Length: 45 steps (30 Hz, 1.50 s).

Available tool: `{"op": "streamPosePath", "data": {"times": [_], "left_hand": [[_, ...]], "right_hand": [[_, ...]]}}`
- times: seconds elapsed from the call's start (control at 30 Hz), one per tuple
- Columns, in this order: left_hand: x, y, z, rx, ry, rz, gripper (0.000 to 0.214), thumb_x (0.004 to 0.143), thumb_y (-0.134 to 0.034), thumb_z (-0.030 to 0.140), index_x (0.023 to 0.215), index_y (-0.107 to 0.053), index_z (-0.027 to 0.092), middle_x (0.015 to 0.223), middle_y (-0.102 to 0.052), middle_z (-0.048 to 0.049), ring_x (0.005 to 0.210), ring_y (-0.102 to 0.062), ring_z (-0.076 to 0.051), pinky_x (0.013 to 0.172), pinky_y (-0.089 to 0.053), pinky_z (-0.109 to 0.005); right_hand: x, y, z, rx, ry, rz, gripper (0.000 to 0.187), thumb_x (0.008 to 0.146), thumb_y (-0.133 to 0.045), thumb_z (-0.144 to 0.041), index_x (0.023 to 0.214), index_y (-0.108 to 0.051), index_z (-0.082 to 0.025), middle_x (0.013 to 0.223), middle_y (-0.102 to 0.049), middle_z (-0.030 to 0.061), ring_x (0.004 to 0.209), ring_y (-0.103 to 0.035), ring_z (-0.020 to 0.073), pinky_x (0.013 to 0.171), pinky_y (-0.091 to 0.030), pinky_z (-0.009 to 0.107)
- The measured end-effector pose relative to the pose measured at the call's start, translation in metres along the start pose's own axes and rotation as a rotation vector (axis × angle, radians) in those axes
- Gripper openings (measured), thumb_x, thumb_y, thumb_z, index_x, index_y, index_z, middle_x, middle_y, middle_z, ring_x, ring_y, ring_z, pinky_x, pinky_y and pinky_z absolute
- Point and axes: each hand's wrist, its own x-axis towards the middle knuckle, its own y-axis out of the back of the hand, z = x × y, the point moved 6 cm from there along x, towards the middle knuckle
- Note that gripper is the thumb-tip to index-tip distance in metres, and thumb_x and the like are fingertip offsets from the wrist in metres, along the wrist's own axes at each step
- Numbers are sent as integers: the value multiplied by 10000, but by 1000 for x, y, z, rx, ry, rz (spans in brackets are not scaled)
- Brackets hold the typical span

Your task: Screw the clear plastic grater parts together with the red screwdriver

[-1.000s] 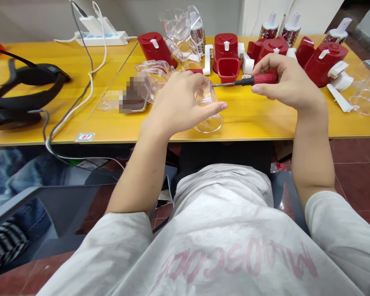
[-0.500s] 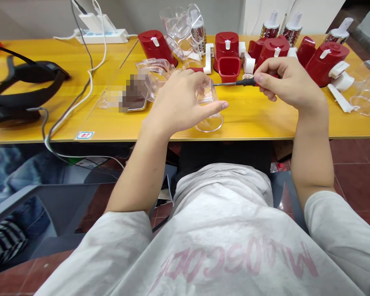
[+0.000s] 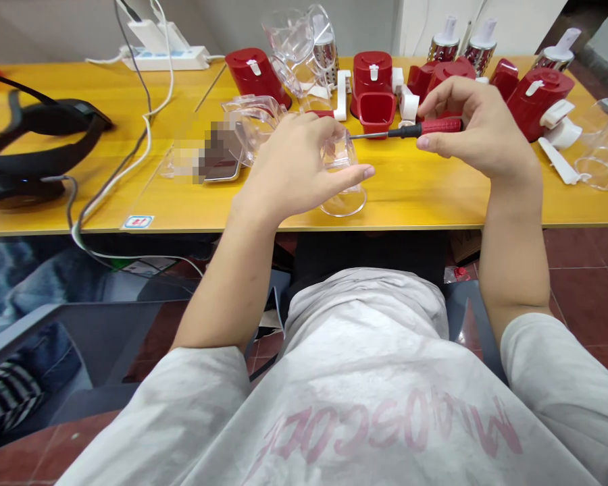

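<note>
My left hand (image 3: 294,165) is wrapped over a clear plastic container (image 3: 343,199) that rests near the front edge of the table. Its thumb sticks out to the right, and the fingertips are hidden behind the part. A screwdriver (image 3: 405,131) with a red and black handle lies level, its metal shaft pointing left and its tip at the clear container's upper side. Around the end of that handle, the thumb and fingers of my right hand (image 3: 479,131) form a loose grip. Just behind the shaft sits a small red hopper (image 3: 376,111).
Red housings (image 3: 257,75) with white clips and steel grater drums (image 3: 443,48) line the back. More clear plastic parts (image 3: 298,50) are stacked behind my left hand. A phone (image 3: 225,165), cables (image 3: 149,128), a power strip (image 3: 169,58) and a black headset (image 3: 55,118) are on the left.
My right hand's fingers have opened and shifted on the screwdriver, so its red handle now shows. The screwdriver tip and my left hand stay in place.
</note>
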Motion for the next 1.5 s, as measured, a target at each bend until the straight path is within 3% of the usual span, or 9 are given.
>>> {"op": "streamPosePath", "data": {"times": [0.23, 0.4, 0.53, 0.67, 0.87, 1.03, 1.17, 1.37, 1.5], "left_hand": [[1, 0, -1, 23, 4, -1, 634, 971, -856, 951, 1295, -885, 408, 1318, -852, -105, 1426, -732, -566, 1311, -530, -862], [0, 0, 2, 23, 19, -20, 688, 955, -825, 986, 1333, -891, 414, 1343, -853, -117, 1453, -728, -587, 1292, -524, -868], [2, -2, 0, 1, 19, -5, 766, 938, -813, 1044, 1349, -889, 403, 1297, -853, -101, 1436, -701, -571, 1307, -485, -860], [3, -5, -3, -44, 10, -33, 857, 910, -802, 1079, 1421, -886, 395, 1265, -851, -94, 1486, -638, -586, 1294, -421, -861], [3, -5, -4, -38, -14, -21, 828, 944, -796, 1060, 1417, -871, 385, 1230, -844, -86, 1484, -638, -564, 1289, -424, -827], [4, -6, -5, -36, -9, 6, 826, 912, -828, 1071, 1356, -881, 376, 1206, -846, -80, 1388, -660, -536, 1295, -427, -829], [4, -7, -7, -55, -25, -5, 848, 908, -801, 1089, 1415, -885, 415, 1177, -858, -71, 1454, -633, -563, 1296, -408, -851], [4, -9, -8, -60, -1, -32, 861, 914, -777, 1076, 1464, -881, 421, 1199, -853, -71, 1516, -592, -576, 1299, -379, -858], [3, -7, -5, -53, 12, -21, 792, 928, -805, 1023, 1407, -889, 397, 1229, -838, -89, 1478, -620, -577, 1296, -388, -851]], "right_hand": [[6, -4, 4, 113, -20, 196, 438, 865, -1131, -756, 960, -817, -465, 958, -811, 18, 772, -575, 299, 758, -469, 544], [11, -10, 7, 149, -46, 260, 558, 791, -1072, -956, 953, -762, -522, 892, -805, 27, 885, -721, 420, 606, -400, 545], [9, -14, -1, 222, -38, 210, 550, 723, -1129, -869, 1035, -785, -575, 1037, -870, 10, 1073, -766, 451, 595, -434, 558], [6, -16, -4, 200, -116, 179, 537, 693, -1131, -804, 1059, -797, -597, 973, -841, 26, 1168, -787, 495, 608, -447, 563], [6, -10, 3, 126, -68, 180, 642, 801, -967, -1095, 908, -768, -494, 879, -798, 46, 809, -659, 379, 595, -412, 522], [4, -6, 2, 157, -46, 120, 274, 896, -1085, -652, 976, -855, -526, 947, -787, 23, 913, -687, 373, 734, -537, 541], [2, -6, 0, 156, -75, 86, 289, 823, -1064, -325, 1002, -905, -486, 1090, -812, 16, 889, -658, 313, 798, -557, 540], [-2, -11, -4, -14, -156, 5, 395, 951, -1046, -818, 870, -834, -494, 913, -778, 32, 754, -592, 327, 693, -468, 567], [-1, -9, -1, -30, -148, 16, 425, 871, -1047, -879, 855, -827, -515, 922, -814, 67, 859, -675, 411, 658, -463, 580]]}}
